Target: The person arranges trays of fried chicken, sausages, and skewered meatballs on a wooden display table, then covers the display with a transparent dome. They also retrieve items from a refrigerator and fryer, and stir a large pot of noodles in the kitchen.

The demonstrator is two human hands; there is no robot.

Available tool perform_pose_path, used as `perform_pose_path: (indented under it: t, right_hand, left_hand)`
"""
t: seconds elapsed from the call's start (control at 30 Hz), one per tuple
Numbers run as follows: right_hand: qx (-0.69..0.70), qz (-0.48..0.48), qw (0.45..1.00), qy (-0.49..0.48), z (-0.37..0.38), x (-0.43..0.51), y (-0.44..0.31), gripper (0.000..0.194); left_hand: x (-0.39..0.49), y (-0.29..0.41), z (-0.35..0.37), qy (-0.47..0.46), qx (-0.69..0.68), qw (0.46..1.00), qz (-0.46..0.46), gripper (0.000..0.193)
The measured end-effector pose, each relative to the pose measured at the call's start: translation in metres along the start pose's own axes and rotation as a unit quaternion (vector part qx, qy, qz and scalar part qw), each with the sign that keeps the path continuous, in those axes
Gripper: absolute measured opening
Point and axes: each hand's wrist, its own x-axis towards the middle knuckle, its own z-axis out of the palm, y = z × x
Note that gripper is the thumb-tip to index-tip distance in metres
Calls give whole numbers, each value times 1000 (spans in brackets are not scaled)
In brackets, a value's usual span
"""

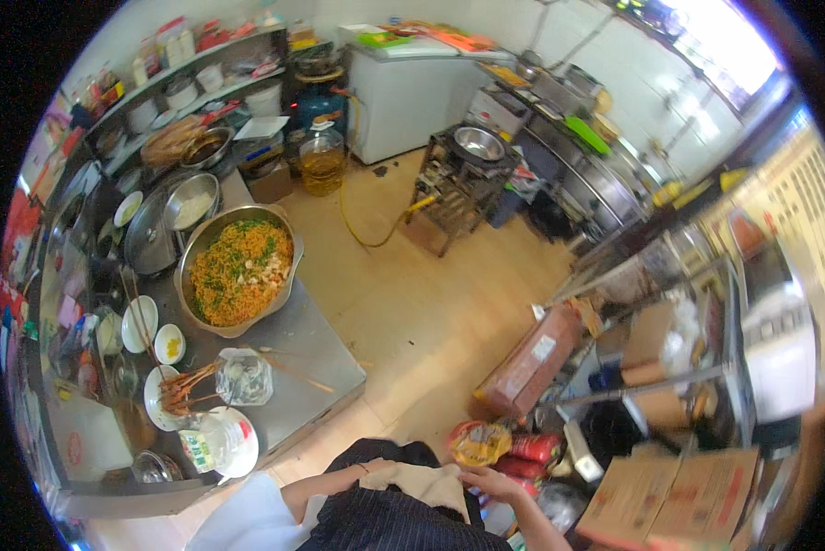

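Observation:
A beige cloth (419, 480) lies against the dark striped clothing at my waist. My left hand (378, 468) holds its left side, fingers partly hidden by the folds. At its right edge, my right hand (485, 479) grips the fabric with bent fingers. Ahead to the left, a large steel pot (290, 293) of noodles with chopped greens and pale pieces sits on a metal counter (316, 365). Nearer are a white bowl (152, 399) with brown skewered food across it, a crumpled clear plastic bag (245, 377) and a white bowl (247, 451) with packaging in it.
A blue-green gas cylinder (319, 107), an oil jug (321, 165) and a white chest freezer (399, 96) stand at the back. A yellow hose (357, 237) runs across the floor to a stove stand (440, 200). Cardboard boxes (667, 496) and red-wrapped packets (533, 448) lie at right.

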Motion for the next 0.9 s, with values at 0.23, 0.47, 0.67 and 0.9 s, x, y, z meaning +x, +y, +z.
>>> perform_pose_path:
  t: [0.23,0.47,0.67,0.9]
  right_hand:
    - [-446,-170,866,-146,-136,184,-210,49]
    - [-345,-225,911,-27,-282,220,-345,41]
    - [-228,-155,961,17,-360,293,-427,36]
    - [-210,-300,929,46,-365,443,-640,31]
  left_hand:
    - [91,14,-150,234,-221,946,-35,36]
    - [169,-20,-356,323,-569,752,-79,27]
    - [165,-92,-529,465,-169,862,-109,24]
    - [80,-106,-713,431,132,850,-272,34]
